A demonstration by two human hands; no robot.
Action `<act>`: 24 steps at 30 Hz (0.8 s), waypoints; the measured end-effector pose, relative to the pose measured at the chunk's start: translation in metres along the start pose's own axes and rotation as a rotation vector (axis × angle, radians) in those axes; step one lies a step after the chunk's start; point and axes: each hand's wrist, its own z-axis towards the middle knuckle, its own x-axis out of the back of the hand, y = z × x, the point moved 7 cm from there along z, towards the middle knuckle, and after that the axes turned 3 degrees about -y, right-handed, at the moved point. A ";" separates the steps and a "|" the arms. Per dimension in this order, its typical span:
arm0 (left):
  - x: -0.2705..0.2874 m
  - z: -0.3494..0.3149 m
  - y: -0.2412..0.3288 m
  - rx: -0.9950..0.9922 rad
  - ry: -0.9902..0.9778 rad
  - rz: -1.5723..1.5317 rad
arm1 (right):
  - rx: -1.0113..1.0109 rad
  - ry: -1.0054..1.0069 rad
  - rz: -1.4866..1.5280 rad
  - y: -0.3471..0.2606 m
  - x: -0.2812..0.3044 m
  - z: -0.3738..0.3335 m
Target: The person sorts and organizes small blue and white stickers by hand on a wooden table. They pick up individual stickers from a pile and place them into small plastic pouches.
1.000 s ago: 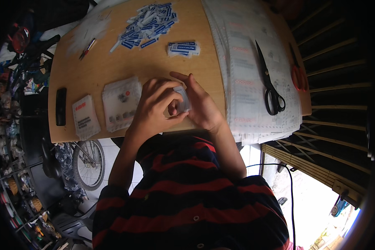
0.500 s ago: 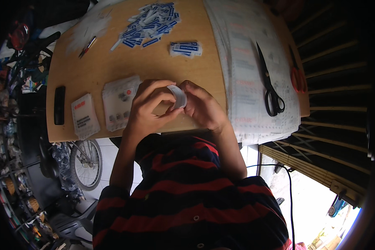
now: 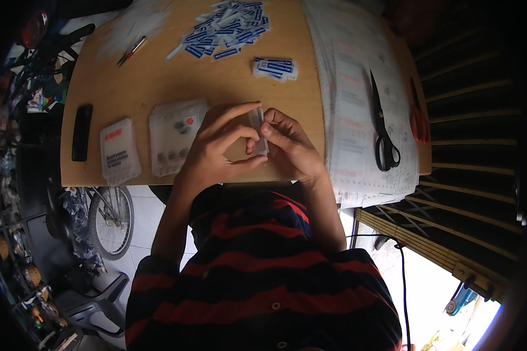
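Between my two hands, close to the table's front edge, is a small pale stack of thin translucent strips [image 3: 255, 120], held on its edge. My left hand [image 3: 216, 143] curves round it, fingertips at its far end and thumb at its near end. From the other side, my right hand [image 3: 295, 146] pinches it, with the thumb lying against its face. Part of the stack is hidden behind my fingers. To the left of my left hand lies a pile of translucent printed sheets [image 3: 173, 158] with a red mark. Beside it rests a smaller printed stack [image 3: 119, 161].
A heap of blue-and-white labels [image 3: 225, 29] lies far on the wooden table, with a few labels [image 3: 275, 68] nearer. Black scissors [image 3: 383, 128] sit on large plastic sheets [image 3: 348, 105]; red-handled scissors [image 3: 418, 120] lie beyond. A cutter [image 3: 132, 51] and a black phone-like slab [image 3: 81, 133] are left.
The stack, bowed and fanned before, is now straighter and more upright. My right thumb has come onto its face, and my left fingers have stretched along it. The view has shifted slightly.
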 end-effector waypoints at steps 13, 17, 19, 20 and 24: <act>-0.003 0.006 -0.002 -0.054 -0.002 -0.019 | -0.013 -0.014 -0.028 -0.004 -0.002 -0.001; -0.005 0.006 -0.004 -0.048 0.003 -0.026 | -0.048 -0.001 -0.222 -0.016 0.005 0.000; -0.006 0.006 -0.005 -0.068 0.003 -0.012 | -0.060 0.006 -0.320 -0.024 0.003 0.000; -0.006 0.004 -0.007 -0.081 0.002 -0.005 | -0.067 0.025 -0.366 -0.027 0.001 0.000; -0.002 0.004 -0.007 -0.061 -0.006 -0.023 | -0.088 -0.008 -0.447 -0.040 -0.004 0.005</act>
